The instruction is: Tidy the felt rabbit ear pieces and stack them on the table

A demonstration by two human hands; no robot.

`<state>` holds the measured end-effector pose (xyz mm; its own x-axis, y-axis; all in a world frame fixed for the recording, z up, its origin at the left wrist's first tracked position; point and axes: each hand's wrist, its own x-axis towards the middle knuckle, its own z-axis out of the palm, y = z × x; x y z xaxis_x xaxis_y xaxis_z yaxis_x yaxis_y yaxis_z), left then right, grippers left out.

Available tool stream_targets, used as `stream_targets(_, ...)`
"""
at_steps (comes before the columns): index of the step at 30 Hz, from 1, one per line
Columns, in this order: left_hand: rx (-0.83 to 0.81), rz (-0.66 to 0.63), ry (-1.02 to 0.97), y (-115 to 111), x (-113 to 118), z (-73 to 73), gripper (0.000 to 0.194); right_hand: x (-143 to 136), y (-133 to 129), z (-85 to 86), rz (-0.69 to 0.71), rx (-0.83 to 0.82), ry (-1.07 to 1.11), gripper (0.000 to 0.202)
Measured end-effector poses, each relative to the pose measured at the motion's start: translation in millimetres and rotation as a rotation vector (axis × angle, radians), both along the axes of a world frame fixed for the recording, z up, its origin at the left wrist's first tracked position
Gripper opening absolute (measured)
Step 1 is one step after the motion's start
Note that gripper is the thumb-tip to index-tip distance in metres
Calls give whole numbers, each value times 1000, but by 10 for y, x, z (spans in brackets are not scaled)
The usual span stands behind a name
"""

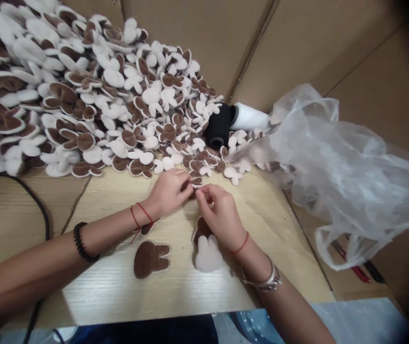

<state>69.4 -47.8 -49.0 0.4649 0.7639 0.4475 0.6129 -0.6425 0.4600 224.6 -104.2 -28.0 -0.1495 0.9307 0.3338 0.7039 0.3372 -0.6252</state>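
Behind both hands: plush-piece heap [93,100], black spool [219,126], plastic bag [340,167].

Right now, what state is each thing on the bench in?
Left hand: pinching a small plush piece.
Right hand: pinching the same small plush piece.
Brown ear piece: flat, brown side up, untouched.
White ear piece: flat, white side up.
Plush pile: heaped, mixed sides up.
Plastic bag: crumpled, open.
Black spool: lying on its side.
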Motion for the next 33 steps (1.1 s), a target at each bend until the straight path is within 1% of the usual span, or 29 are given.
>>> stream_targets(3,-7,7,-35,26,-35,-5,13,-1,10,-6,0,-85,167,19)
stream_targets(6,-20,-10,-45,18,-58,-25,11,67,89,-57,-20,-169,401,17)
stream_targets(7,-11,-35,-43,13,-64,-32,12,105,128,-79,-21,-199,466,18)
stream_targets(9,29,-135,-7,4,-70,-42,14,197,211,-125,-25,-260,540,28)
stream_targets(11,70,-243,60,-2,-69,-46,17,291,287,-163,-45,-314,537,37)
stream_targets(13,86,-288,125,-7,-61,-46,19,359,336,-182,-78,-332,498,36)
stream_targets(17,76,-255,189,-21,-34,-38,19,380,335,-148,-77,-334,334,12)
stream_targets(19,66,-236,198,-36,-20,-34,20,350,302,-115,-73,-306,242,11)
stream_targets(21,62,-218,198,-56,-5,-35,20,304,267,-89,-70,-250,194,13)
stream_targets(24,78,-184,194,-87,16,-47,20,211,226,-72,-87,-119,161,15)
stream_targets(28,94,-154,185,-117,41,-65,18,45,206,-80,-172,76,55,16)
stream_targets(33,98,-144,190,-121,54,-67,17,-78,242,-131,-160,201,-22,19)
